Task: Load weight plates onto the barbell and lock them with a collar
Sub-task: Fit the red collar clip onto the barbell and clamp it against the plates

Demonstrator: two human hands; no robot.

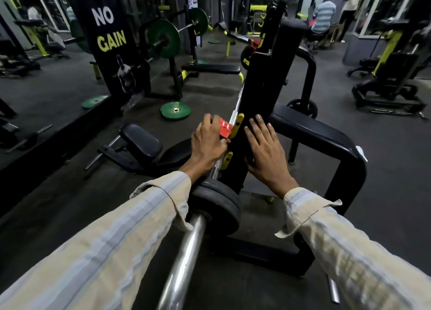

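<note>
Two black weight plates [217, 207] are sitting side by side on the chrome barbell [184, 258], pressed against each other, with the bare sleeve of the bar running toward the camera past them. Beyond the plates the barbell is lying across the black rack [256, 85], resting by its yellow hooks [236, 125]. A red collar [224, 129] is sitting further up the bar, well apart from the plates and just beside the upper yellow hook — the left hand [207, 144] is wrapping round it, fingers curled over its top and the thumb tucking in beneath, near the bar. The right hand [265, 151] is lying flat against the rack's upright, fingers straight and slightly spread, gripping nothing. Both arms are wearing pale striped sleeves [112, 239] with the cuffs unbuttoned.

Left of the rack a black padded seat [140, 141] is standing on the dark floor, and a green plate [175, 110] is lying flat on the floor beyond it. Further back a bench [213, 69] is standing under another barbell carrying large green plates [164, 38]. A black banner [105, 29] reading "NO GAIN" is hanging at the left — its top line is cut off. Two people [324, 15] are showing in the far background, one seated and one standing.
</note>
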